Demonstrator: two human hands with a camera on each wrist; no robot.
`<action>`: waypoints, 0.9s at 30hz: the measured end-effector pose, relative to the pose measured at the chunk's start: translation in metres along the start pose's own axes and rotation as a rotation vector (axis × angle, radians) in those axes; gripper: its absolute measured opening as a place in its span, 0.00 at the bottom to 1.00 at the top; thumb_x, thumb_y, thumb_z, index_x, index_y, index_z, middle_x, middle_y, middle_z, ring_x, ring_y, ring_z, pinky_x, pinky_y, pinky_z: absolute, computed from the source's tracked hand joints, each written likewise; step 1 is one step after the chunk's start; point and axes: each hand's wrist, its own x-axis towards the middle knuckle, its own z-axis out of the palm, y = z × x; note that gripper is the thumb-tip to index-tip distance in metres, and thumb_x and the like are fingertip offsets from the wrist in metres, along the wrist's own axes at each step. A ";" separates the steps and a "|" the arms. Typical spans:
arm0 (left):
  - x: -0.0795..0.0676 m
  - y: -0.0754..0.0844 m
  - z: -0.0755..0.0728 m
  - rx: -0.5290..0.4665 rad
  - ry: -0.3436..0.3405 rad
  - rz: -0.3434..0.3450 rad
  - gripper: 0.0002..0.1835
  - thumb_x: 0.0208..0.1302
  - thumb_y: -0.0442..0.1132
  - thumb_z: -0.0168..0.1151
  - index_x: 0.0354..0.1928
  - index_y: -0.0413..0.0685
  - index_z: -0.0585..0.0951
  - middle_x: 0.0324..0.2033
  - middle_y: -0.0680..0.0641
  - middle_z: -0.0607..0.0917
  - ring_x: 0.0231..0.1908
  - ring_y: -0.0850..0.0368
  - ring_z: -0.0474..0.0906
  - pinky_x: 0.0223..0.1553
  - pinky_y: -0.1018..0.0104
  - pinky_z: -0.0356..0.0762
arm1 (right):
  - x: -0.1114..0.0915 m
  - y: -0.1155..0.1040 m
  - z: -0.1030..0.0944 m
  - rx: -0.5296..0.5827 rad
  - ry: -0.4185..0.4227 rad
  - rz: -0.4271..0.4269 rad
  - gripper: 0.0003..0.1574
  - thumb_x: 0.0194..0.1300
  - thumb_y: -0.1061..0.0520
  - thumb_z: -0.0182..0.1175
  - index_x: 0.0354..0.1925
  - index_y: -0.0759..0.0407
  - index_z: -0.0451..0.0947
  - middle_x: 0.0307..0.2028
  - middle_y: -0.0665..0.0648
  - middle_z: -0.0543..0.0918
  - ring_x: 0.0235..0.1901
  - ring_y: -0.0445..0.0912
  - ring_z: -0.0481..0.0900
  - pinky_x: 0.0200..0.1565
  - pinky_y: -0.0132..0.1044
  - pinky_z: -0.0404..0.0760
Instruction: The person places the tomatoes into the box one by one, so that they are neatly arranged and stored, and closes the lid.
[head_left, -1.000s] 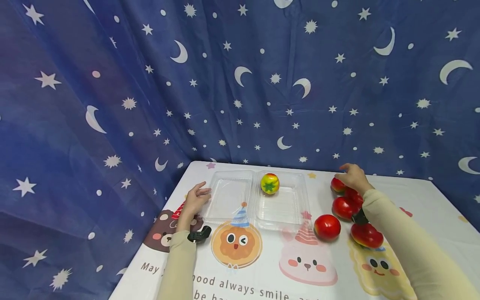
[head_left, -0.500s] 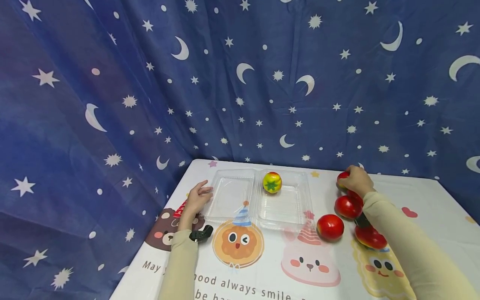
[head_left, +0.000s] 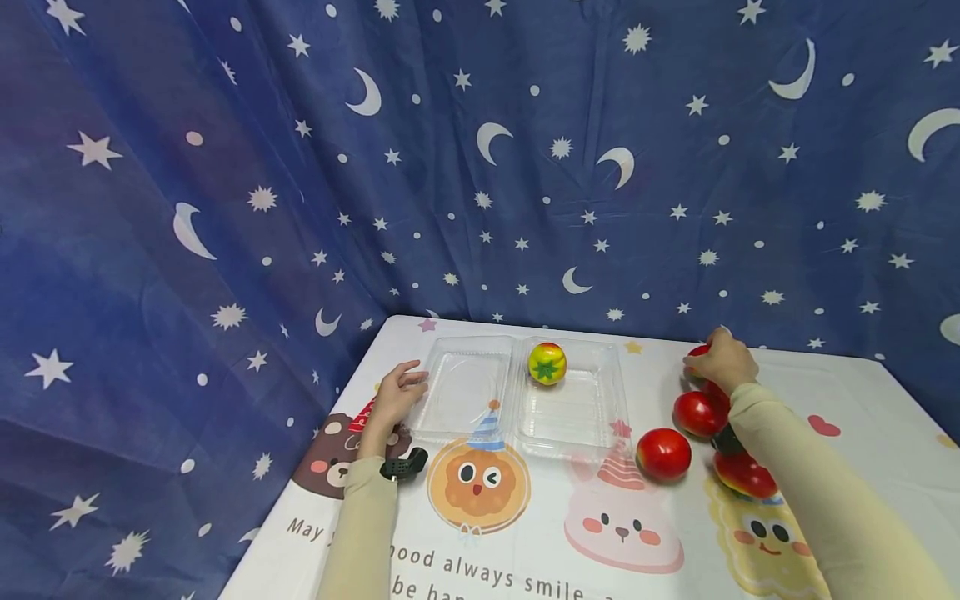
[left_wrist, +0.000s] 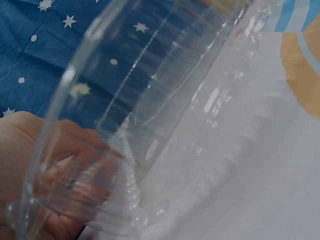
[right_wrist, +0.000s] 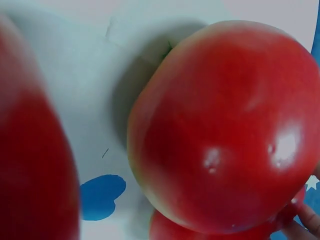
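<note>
At the back right, my right hand (head_left: 731, 362) reaches over the farthest red tomato (head_left: 697, 353) and grips it, fingers curled at its far side. In the right wrist view, fingertips (right_wrist: 311, 220) show at the lower right beside red fruit, behind a large tomato (right_wrist: 225, 130). My left hand (head_left: 397, 397) is at the left edge of the clear plastic clamshell box (head_left: 468, 435), fingers loosely bent. Through the clear plastic wall (left_wrist: 70, 75), the left wrist view shows those fingers. A yellow-red tomato (head_left: 547, 364) with a green star-shaped top sits in the box's right half.
Several more red tomatoes lie on the right, among them one nearer the box (head_left: 663, 455), one behind it (head_left: 701, 414) and one by the right forearm (head_left: 744, 475). A printed white cloth (head_left: 480, 567) covers the table. A blue star-patterned curtain (head_left: 480, 167) hangs behind.
My right hand has come down onto the farthest tomato, its fingers closing round it, and has shifted slightly right. The left hand stays by the box. The head view has moved a little.
</note>
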 end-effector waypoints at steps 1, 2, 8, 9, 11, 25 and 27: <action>0.000 0.000 0.001 0.001 -0.001 0.002 0.29 0.65 0.30 0.61 0.68 0.39 0.69 0.55 0.35 0.81 0.53 0.41 0.80 0.49 0.60 0.78 | -0.001 0.002 -0.001 -0.002 0.005 0.004 0.41 0.59 0.54 0.69 0.57 0.76 0.60 0.48 0.79 0.72 0.46 0.69 0.72 0.47 0.62 0.78; 0.000 0.001 0.002 -0.005 -0.002 0.000 0.29 0.65 0.29 0.61 0.68 0.39 0.69 0.55 0.35 0.81 0.53 0.41 0.80 0.49 0.59 0.78 | -0.002 0.003 -0.002 -0.006 0.011 0.004 0.40 0.60 0.53 0.68 0.56 0.77 0.61 0.48 0.79 0.72 0.45 0.69 0.72 0.47 0.62 0.78; 0.001 0.004 0.006 -0.016 -0.029 0.006 0.30 0.65 0.30 0.61 0.69 0.39 0.68 0.56 0.35 0.81 0.54 0.42 0.79 0.48 0.62 0.78 | -0.008 0.014 -0.009 -0.013 0.036 0.013 0.37 0.61 0.54 0.65 0.53 0.80 0.61 0.46 0.80 0.73 0.43 0.69 0.73 0.47 0.62 0.77; 0.001 0.004 0.006 -0.017 -0.032 0.008 0.30 0.66 0.30 0.61 0.70 0.38 0.67 0.56 0.35 0.81 0.54 0.41 0.79 0.48 0.63 0.78 | -0.009 0.014 -0.010 -0.011 0.035 0.015 0.37 0.61 0.55 0.65 0.54 0.81 0.61 0.47 0.80 0.72 0.44 0.69 0.73 0.48 0.62 0.77; 0.001 0.004 0.005 -0.017 -0.030 0.012 0.30 0.66 0.30 0.60 0.70 0.38 0.67 0.56 0.34 0.80 0.54 0.41 0.79 0.47 0.64 0.78 | -0.009 0.014 -0.010 -0.003 0.030 0.018 0.39 0.61 0.55 0.64 0.57 0.81 0.60 0.50 0.80 0.71 0.47 0.70 0.72 0.50 0.63 0.76; -0.002 0.003 0.000 0.000 -0.020 -0.008 0.31 0.66 0.30 0.60 0.71 0.39 0.66 0.57 0.34 0.80 0.56 0.41 0.78 0.47 0.63 0.78 | -0.010 0.005 -0.027 0.210 -0.009 -0.038 0.39 0.67 0.51 0.60 0.63 0.77 0.61 0.55 0.79 0.69 0.51 0.69 0.72 0.51 0.60 0.78; -0.002 0.003 0.000 0.001 -0.022 -0.010 0.31 0.66 0.30 0.60 0.71 0.39 0.66 0.57 0.34 0.80 0.56 0.41 0.78 0.48 0.62 0.78 | -0.011 0.002 -0.030 0.233 -0.018 -0.046 0.38 0.68 0.49 0.59 0.63 0.76 0.62 0.55 0.78 0.69 0.51 0.69 0.73 0.51 0.59 0.78</action>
